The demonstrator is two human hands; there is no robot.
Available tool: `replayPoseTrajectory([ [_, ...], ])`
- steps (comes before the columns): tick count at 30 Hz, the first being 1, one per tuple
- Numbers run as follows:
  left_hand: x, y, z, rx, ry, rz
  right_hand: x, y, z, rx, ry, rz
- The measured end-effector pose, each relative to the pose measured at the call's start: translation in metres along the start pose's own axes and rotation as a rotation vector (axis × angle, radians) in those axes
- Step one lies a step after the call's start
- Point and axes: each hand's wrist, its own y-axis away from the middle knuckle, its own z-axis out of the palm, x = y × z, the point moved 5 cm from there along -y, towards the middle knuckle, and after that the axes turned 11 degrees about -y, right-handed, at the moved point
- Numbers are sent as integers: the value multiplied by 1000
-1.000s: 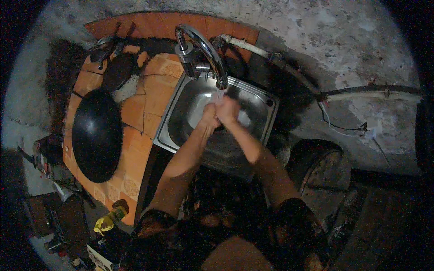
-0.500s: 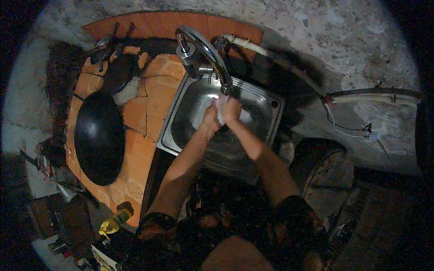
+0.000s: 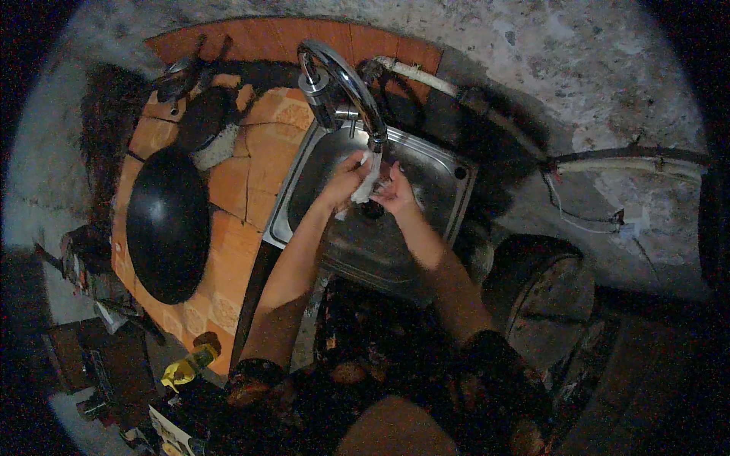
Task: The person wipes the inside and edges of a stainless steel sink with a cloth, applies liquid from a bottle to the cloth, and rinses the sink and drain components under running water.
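Under the spout of the chrome faucet (image 3: 363, 95), both hands are over the stainless steel sink (image 3: 449, 209). My left hand (image 3: 346, 181) has its fingers closed on a limp white cloth (image 3: 368, 187), which hangs down below the spout. Beside it my right hand (image 3: 397, 191) is turned palm inward, its fingers apart and near the cloth's right edge. Whether those fingertips touch the cloth is hard to make out. The dark drain (image 3: 372, 209) shows below the hands.
Left of the sink, a large black wok (image 3: 167, 226) rests on the orange tiled counter (image 3: 228, 262). A yellow bottle (image 3: 190, 366) stands near the counter's front corner. Pipes (image 3: 418, 74) run along the rough wall, and a round dark container (image 3: 551, 296) stands at the right.
My hands, pressed together around the white cloth before, have moved apart. The left keeps the cloth; the right has opened its fingers and shifted slightly down and right.
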Motion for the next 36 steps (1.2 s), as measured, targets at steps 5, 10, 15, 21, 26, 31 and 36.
replayPoseTrajectory([
  [5, 4, 0, -12, -154, 18, -74, 12, 31, 47, -496, -35, 291],
  [10, -6, -7, -68, 170, -222, 73, -24, 50, 37, -264, 326, 168],
  [15, -57, 3, -47, 105, 503, -94, -54, 47, 36, -155, 722, -296],
  [21, -126, -43, 18, -232, 541, 122, 29, 73, 89, -430, 1533, -1065],
  [26, -129, -63, 28, -114, 683, 111, -9, 37, 76, 204, 1680, -846],
  [31, -80, -27, 33, -120, 860, -65, 4, 6, 50, 149, 1822, -860],
  [36, -102, -25, 10, -30, 665, -75, 20, 15, 57, 181, 1947, -1036],
])
